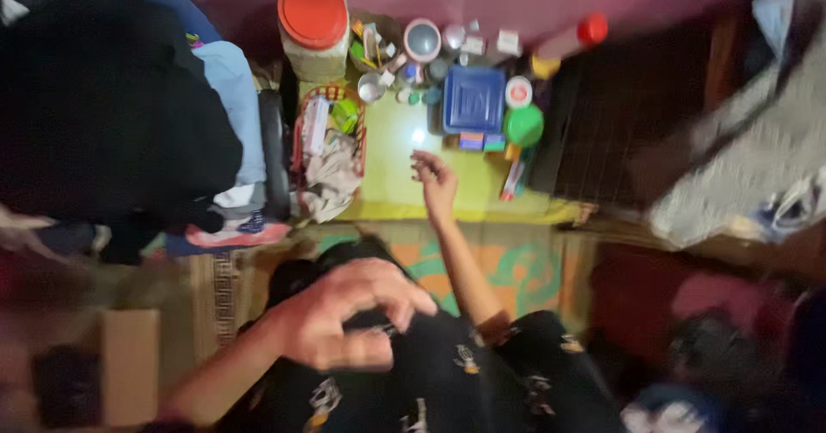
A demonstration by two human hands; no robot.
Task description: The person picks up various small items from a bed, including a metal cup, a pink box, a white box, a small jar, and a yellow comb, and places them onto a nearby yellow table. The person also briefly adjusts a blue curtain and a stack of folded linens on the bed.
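My right hand (434,182) reaches out over the yellow-green top of a low table (387,171), fingers loosely bent. Blur hides whether something small sits at its fingertips. A blue square box (473,98) and a green round lid (523,126) lie just beyond it to the right. My left hand (344,313) hovers close to me over black printed cloth (447,381) on my lap, fingers curled and apart, with nothing visible in them.
A red basket (331,145) of cloths and packets stands at the table's left. Behind it are a jar with a red lid (312,12), a cup (422,39) and a red-capped bottle (592,29). Dark clothes (103,106) pile up left; a patterned rug (516,270) lies below.
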